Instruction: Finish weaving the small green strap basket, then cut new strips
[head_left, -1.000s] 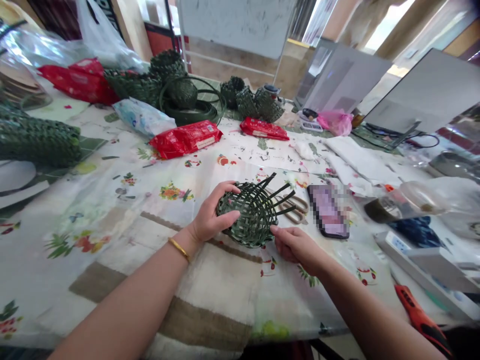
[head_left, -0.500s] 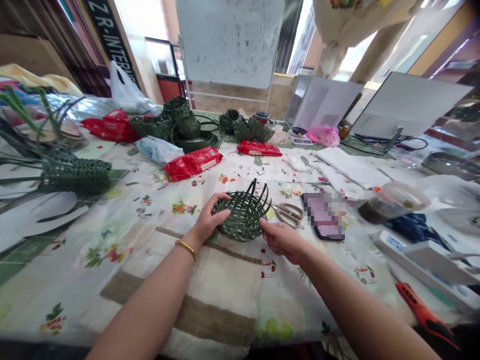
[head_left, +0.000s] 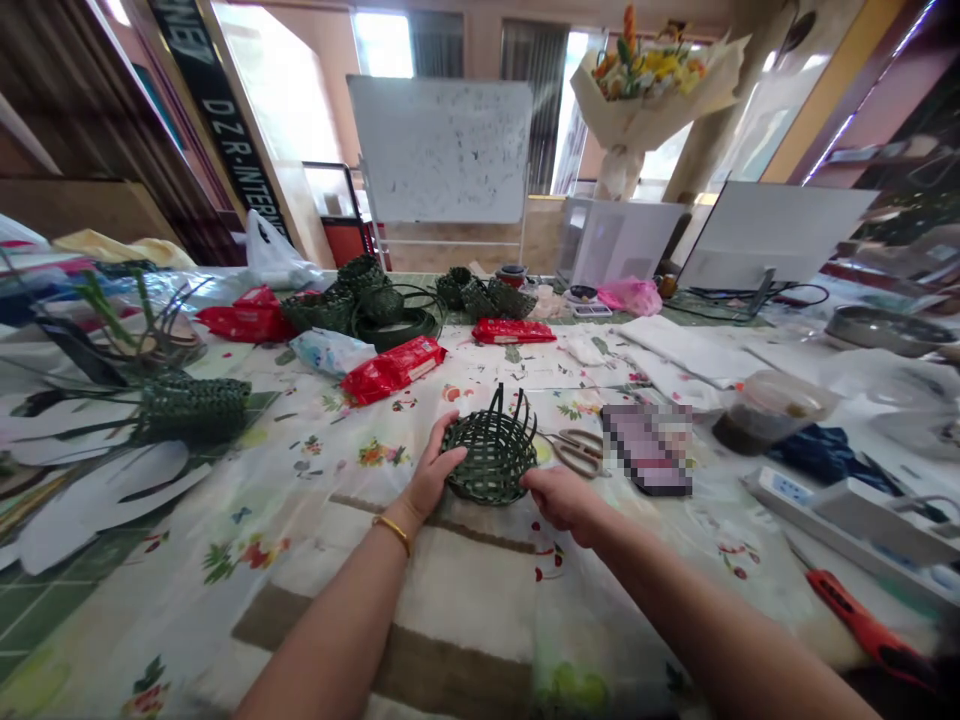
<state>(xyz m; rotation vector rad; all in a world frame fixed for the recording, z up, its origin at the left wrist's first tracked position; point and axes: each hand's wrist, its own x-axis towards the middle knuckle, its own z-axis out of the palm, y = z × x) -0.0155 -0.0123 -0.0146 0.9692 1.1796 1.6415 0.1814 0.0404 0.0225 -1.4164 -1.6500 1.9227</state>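
A small dark green woven basket (head_left: 491, 455) is held between my two hands above the cloth, its open weave facing me. Several loose strip ends stick up from its far rim. My left hand (head_left: 435, 465) grips its left side, thumb on the inside and fingers around the outer wall. At the lower right edge, my right hand (head_left: 559, 500) pinches the rim or a strip there; the fingertips partly hide which. Just right of the basket lies a pair of scissors (head_left: 581, 452), and beyond it a phone (head_left: 645, 450) with a blurred-out screen.
Red packets (head_left: 394, 370) and more woven baskets (head_left: 495, 298) stand along the back. At left lies a woven green piece (head_left: 196, 402) with long strips. On the right are a plastic tub (head_left: 772, 410), a power strip (head_left: 817, 515) and an orange-red cutter (head_left: 862, 620).
The camera view has tilted up, bringing the flower bouquet and more of the whiteboard into sight. Both hands keep hold of the basket, with little change in grip.
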